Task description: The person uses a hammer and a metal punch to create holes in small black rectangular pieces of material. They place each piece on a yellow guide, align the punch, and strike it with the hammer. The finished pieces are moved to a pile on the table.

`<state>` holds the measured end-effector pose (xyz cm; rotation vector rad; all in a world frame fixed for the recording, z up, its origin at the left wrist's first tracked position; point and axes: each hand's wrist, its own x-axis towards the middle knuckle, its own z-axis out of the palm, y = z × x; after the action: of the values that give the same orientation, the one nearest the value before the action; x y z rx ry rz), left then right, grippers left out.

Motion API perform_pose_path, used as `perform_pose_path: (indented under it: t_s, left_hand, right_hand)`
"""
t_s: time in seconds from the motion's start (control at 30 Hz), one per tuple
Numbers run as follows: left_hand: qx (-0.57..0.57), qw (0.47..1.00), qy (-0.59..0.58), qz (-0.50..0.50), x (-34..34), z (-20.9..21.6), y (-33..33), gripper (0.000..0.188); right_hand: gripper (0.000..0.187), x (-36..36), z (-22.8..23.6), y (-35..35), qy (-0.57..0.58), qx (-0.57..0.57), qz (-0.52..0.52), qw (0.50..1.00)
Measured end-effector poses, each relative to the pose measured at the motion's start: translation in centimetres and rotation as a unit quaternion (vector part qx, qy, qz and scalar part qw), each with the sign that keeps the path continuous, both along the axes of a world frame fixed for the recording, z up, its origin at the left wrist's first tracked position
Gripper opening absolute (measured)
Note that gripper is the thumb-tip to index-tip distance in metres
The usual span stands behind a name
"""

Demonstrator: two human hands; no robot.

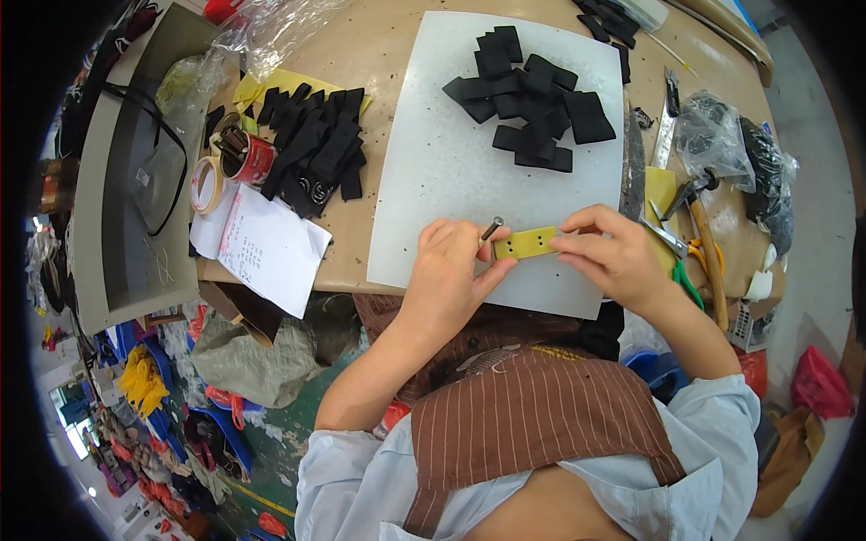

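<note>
Above the near part of a white board [410, 180], both hands hold a short yellow strip [532, 242] with several small dark holes. My left hand [451, 270] is closed, its thumb and fingers at the strip's left end. A thin metal rod like a punch [492, 227] also sticks up from its fingers. On the strip's right end, the thumb and fingers of my right hand [613, 257] are pinched. Folded black fabric pieces [537, 99] lie in a loose pile farther back on the board.
More black strips [320, 144] lie at the left beside a red can [250, 160], a tape roll [207, 185] and a written paper sheet [271, 248]. At the right are a hammer [708, 243], scissors [669, 236], a cutter knife [669, 117] and plastic-wrapped black goods [731, 144].
</note>
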<state>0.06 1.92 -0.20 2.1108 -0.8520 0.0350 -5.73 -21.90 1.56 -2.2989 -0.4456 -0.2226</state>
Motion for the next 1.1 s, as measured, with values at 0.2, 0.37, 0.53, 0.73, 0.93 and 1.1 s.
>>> perform_pose_path:
  t_s: [0.2,0.37,0.53,0.73,0.93,1.1]
  left_hand:
    - [0.014,1.0,0.002,-0.006,0.1,0.2,0.2,0.045]
    - [0.017,1.0,-0.008,-0.026,0.2,0.0,0.5,0.042]
    - [-0.11,0.987,0.114,0.016,0.2,0.6,0.5,0.021]
    - [-0.178,0.963,0.2,-0.04,0.9,3.3,-1.6,0.01]
    - [-0.139,0.966,0.214,-0.037,0.5,0.6,-3.4,0.01]
    - [-0.133,0.972,0.191,-0.015,0.1,0.4,-3.2,0.009]
  right_hand:
    - [0.018,-0.1,-1.7,0.9,-0.052,-0.004,-0.006,0.999]
    - [0.015,-0.1,-2.0,0.9,-0.069,0.0,0.006,0.998]
    - [0.015,0.0,-1.4,0.8,-0.047,-0.009,0.012,0.999]
    - [0.015,0.2,-1.0,0.7,-0.059,-0.028,0.02,0.998]
    - [0.026,-1.0,0.5,-0.2,-0.07,-0.116,-0.011,0.991]
    - [0.035,-4.5,-0.7,-9.6,-0.004,-0.268,-0.33,0.905]
